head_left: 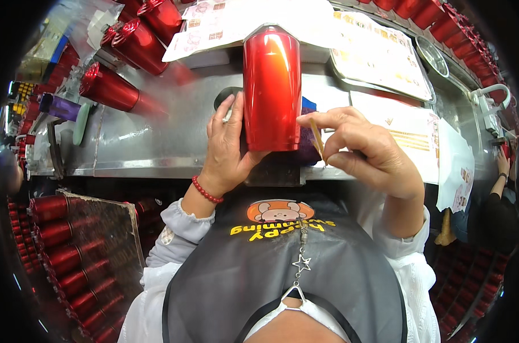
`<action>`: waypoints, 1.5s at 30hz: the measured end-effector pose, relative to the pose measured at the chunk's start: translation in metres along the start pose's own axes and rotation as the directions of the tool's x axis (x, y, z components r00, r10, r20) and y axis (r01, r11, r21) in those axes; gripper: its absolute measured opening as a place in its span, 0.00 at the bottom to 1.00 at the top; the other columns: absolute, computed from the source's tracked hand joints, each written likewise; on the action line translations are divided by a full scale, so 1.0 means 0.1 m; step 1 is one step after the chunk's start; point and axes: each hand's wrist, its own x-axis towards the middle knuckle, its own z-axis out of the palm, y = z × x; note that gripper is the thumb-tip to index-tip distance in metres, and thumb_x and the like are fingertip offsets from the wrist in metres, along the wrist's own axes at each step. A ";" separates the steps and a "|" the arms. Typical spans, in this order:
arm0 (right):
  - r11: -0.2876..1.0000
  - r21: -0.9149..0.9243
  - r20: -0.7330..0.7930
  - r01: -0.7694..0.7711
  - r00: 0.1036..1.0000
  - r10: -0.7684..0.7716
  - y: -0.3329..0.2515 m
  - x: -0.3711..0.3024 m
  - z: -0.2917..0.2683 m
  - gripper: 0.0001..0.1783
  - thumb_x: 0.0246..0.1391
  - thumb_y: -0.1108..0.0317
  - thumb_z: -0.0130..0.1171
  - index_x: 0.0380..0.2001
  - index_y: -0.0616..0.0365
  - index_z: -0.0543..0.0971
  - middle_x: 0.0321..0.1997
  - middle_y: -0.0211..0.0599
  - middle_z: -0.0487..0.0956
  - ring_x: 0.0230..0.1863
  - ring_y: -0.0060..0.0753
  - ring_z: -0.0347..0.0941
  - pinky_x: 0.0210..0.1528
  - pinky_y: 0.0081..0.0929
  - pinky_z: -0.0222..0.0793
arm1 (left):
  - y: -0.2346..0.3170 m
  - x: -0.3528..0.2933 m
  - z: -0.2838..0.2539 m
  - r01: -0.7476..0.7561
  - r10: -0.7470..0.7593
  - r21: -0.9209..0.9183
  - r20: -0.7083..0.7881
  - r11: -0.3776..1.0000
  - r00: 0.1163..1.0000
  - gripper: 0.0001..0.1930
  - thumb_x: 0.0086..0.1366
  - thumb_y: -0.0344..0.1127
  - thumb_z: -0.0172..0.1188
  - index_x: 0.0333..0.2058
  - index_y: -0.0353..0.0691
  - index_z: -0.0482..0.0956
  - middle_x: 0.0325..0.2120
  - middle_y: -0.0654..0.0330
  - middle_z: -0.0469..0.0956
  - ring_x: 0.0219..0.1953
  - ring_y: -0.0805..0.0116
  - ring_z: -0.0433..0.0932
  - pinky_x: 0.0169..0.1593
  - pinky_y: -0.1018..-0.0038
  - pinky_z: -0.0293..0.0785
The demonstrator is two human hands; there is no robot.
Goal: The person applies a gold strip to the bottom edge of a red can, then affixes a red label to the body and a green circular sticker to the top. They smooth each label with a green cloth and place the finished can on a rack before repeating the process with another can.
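A shiny red metal tumbler (272,94) stands in front of me over the steel bench. My left hand (225,146) is closed round its lower left side, the thumb under the base; a pale band shows at one finger. At its lower right side, my right hand (374,151) pinches a thin tan strip (316,140) between thumb and fingers. The index fingertip is beside the tumbler's wall; whether it touches I cannot tell. A dark purple cloth (308,137) lies partly hidden behind the strip. Behind my left hand sits a black round object (227,98), mostly covered.
Printed sheets (379,54) lie at the back right, and a white sheet with gold strips (411,139) is nearer. Red tumblers lie at the left, one (108,87) near a purple container (59,107). More fill racks (65,257). Another person's arm (502,177) shows far right.
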 end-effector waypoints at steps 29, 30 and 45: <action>0.991 -0.008 0.038 0.132 0.991 -0.132 0.04 -0.06 0.09 0.08 0.53 0.77 0.64 0.35 0.58 0.76 0.55 0.46 0.77 0.54 0.53 0.69 0.57 0.42 0.68 | 0.69 0.43 -0.27 -0.141 0.200 -0.483 0.072 0.864 0.977 0.20 0.65 0.31 0.64 0.56 0.54 0.83 0.73 0.47 0.51 0.73 0.41 0.47 0.75 0.51 0.46; 0.992 -0.007 0.032 0.130 0.991 -0.129 0.04 -0.05 0.10 0.08 0.53 0.77 0.64 0.35 0.58 0.76 0.57 0.47 0.76 0.55 0.53 0.69 0.58 0.42 0.68 | 0.68 0.42 -0.29 -0.133 0.197 -0.474 0.087 0.870 0.977 0.18 0.65 0.33 0.64 0.54 0.53 0.83 0.73 0.46 0.51 0.73 0.40 0.47 0.75 0.51 0.46; 0.996 -0.055 -0.147 -0.077 0.987 0.068 0.22 0.00 0.40 0.08 0.60 0.76 0.61 0.30 0.63 0.72 0.59 0.46 0.68 0.48 0.42 0.73 0.49 0.35 0.73 | 0.61 0.24 -0.47 0.014 0.000 -0.181 0.076 0.983 0.997 0.06 0.61 0.34 0.67 0.32 0.41 0.79 0.65 0.41 0.67 0.66 0.46 0.55 0.69 0.55 0.49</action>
